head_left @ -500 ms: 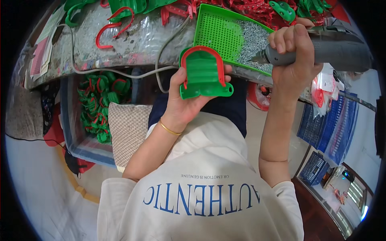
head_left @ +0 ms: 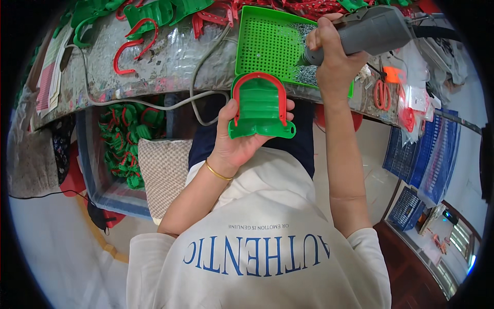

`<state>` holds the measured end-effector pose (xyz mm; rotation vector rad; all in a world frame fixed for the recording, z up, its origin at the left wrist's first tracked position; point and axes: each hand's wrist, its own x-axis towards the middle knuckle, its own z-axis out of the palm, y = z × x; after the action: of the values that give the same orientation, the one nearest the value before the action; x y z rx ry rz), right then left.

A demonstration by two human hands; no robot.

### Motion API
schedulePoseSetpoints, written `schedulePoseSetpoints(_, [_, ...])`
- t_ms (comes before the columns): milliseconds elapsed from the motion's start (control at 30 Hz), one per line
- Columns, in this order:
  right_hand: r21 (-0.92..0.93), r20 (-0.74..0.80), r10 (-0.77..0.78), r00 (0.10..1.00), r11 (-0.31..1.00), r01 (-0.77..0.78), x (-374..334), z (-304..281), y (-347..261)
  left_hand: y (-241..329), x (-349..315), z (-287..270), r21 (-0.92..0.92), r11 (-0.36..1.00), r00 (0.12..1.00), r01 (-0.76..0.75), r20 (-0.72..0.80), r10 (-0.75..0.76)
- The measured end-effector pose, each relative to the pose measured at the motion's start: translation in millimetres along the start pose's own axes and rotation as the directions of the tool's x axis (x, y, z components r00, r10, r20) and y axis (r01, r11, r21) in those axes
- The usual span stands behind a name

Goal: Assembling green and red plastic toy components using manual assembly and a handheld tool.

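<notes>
My left hand point(head_left: 230, 149) is closed around the sides of a green plastic shell point(head_left: 260, 105), holding it in front of my lap. A red U-shaped strip point(head_left: 281, 100) runs along the shell's curved edge. My right hand point(head_left: 333, 64) grips a grey electric screwdriver point(head_left: 373, 32) above a green perforated tray point(head_left: 265, 44). Small silvery screws point(head_left: 307, 75) are heaped at the tray's right end. The screwdriver's nose points down among them, and its very tip is hard to make out.
Loose red strips point(head_left: 122, 57) and green shells point(head_left: 154, 18) lie along the worktable. A grey cable point(head_left: 193, 95) loops over its front edge. Below left, a bin point(head_left: 88, 177) holds many finished-looking green-and-red pieces beside a beige cushion point(head_left: 163, 172). Red-handled scissors point(head_left: 382, 95) lie at right.
My right hand has moved left with the screwdriver, bringing it farther over the screws. My left hand, still holding the shell, sits slightly lower. The view has shifted a little.
</notes>
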<state>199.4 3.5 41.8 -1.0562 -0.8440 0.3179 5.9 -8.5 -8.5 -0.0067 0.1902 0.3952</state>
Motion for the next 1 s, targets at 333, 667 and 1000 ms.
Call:
schedulePoseSetpoints(333, [-0.037, -0.03, 0.017, 0.999, 0.999, -0.019, -7, -1, 13, 1, 0, -5, -0.002, 1.0, 1.0, 0.012, 0.028, -0.012])
schedulePoseSetpoints(667, [-0.032, -0.039, 0.031, 0.999, 0.999, -0.032, -10, -2, 16, 1, 0, -13, -0.073, 0.996, 0.998, 0.05, 0.044, -0.047])
schedulePoseSetpoints(1000, [0.092, -0.045, -0.008, 0.999, 0.996, 0.012, 0, 0, -2, 2, -1, -10, 0.069, 0.997, 1.0, 0.03, 0.006, -0.031])
